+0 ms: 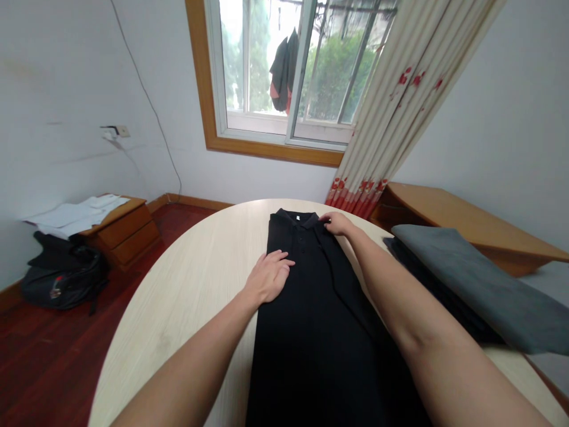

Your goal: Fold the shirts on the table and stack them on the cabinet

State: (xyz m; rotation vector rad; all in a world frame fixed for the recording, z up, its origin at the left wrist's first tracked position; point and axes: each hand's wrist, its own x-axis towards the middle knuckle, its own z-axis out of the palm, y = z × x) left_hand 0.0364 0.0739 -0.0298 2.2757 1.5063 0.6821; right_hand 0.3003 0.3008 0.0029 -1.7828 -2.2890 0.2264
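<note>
A black collared shirt lies front up on the pale round table, its collar at the far end and its left side in a straight edge. My left hand rests flat on that left edge below the collar, fingers spread over the cloth. At the shirt's right shoulder, beside the collar, my right hand has its fingertips pressed together on the fabric. A long crease or sleeve edge runs down the shirt's right side.
Folded grey and dark cloth lies at the table's right. Beyond it stands a wooden desk. A curtain hangs by the window. On the left are a small cabinet with papers and a black bag.
</note>
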